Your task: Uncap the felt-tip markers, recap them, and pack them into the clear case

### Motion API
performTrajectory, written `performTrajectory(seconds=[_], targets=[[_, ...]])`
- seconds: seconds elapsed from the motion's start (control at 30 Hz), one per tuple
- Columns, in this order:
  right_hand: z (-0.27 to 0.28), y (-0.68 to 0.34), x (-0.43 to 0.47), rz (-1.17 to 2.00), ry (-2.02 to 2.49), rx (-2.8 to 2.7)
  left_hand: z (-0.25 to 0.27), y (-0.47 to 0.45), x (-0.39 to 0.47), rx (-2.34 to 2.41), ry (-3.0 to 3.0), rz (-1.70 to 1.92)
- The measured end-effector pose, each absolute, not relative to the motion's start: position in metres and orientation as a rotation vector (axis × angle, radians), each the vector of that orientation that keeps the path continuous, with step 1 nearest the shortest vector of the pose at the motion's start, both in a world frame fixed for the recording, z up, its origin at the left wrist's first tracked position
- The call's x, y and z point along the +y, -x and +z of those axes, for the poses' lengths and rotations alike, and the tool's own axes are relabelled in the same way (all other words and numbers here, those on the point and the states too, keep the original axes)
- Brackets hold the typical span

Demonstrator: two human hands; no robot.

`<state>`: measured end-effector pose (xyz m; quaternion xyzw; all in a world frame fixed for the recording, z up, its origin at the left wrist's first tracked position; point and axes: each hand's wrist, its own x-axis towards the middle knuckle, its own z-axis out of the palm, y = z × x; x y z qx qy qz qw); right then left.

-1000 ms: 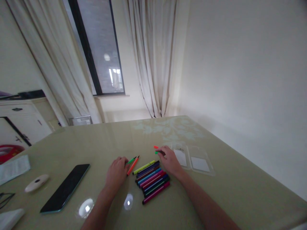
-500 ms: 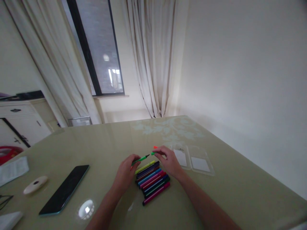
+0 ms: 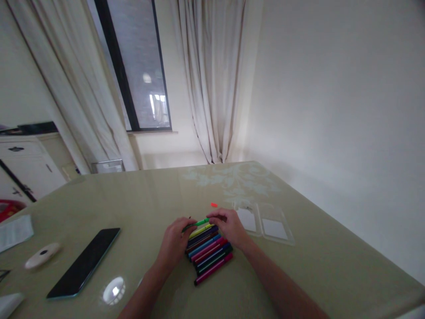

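Green marker point(image 3: 200, 222) at center of frame, a bit below the middle, held up between both hands, slightly tilted, right end higher. Left hand point(image 3: 173, 239): fingers pinch the marker's left end. Right hand point(image 3: 231, 227): fingers pinch its right end; how far the cap is pushed on, can't tell. Small dark tip shows just above left hand, rest hidden.

Just below the green marker, yellow marker point(image 3: 200, 231), partly covered by it. It heads a slanted row of markers point(image 3: 212, 251), blue, purple, red, dark tones, side by side; magenta marker point(image 3: 213, 270) at the lower end. Orange cap point(image 3: 214, 205) lies just above right hand, apart from it.

Right of center: clear plastic case point(image 3: 289, 230), opened flat, white card in each half, near right hand. All on a greenish bench point(image 3: 149, 195) with a pale flower pattern toward the back.

Lower left: black phone point(image 3: 84, 263), cream oval object point(image 3: 43, 256) with dark spot, pale folded sheet point(image 3: 16, 232) at left edge. Upper left: window point(image 3: 142, 66) between curtains point(image 3: 212, 79). White cabinet point(image 3: 29, 164) at left edge. Plain wall point(image 3: 335, 110) fills upper right.
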<state>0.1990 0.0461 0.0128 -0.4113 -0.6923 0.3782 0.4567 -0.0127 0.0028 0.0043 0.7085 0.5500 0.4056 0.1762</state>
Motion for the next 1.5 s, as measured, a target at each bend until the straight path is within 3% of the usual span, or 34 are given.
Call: performTrajectory(seconds=[0.23,0.43,0.6,0.77,0.93,1.13,1.33,1.5], targets=[[0.005,-0.198,0.052,0.934,1.064,-1.811,0.007,0.015,0.003,1.594,-2.062,1.025],[0.0,-0.204,0.061,0.201,1.393,-2.202,-0.005,0.023,0.009,1.69,-2.249,0.866],[-0.006,-0.204,0.065,-0.003,1.529,-2.387,-0.009,0.033,0.015,1.692,-2.191,0.936],[-0.001,-0.204,0.065,-0.055,1.588,-2.335,-0.01,0.052,0.015,2.0,-2.062,0.874],[0.007,-0.207,0.063,0.073,1.612,-2.252,-0.012,0.061,0.015,2.017,-2.102,0.735],[0.014,-0.209,0.057,0.313,1.482,-2.126,-0.013,0.049,0.016,1.902,-2.11,0.971],[0.008,-0.215,0.059,0.076,1.554,-2.205,-0.014,0.042,0.016,1.859,-2.112,0.963],[-0.001,-0.217,0.064,0.087,1.439,-2.382,-0.013,0.042,0.018,1.856,-2.088,0.932]])
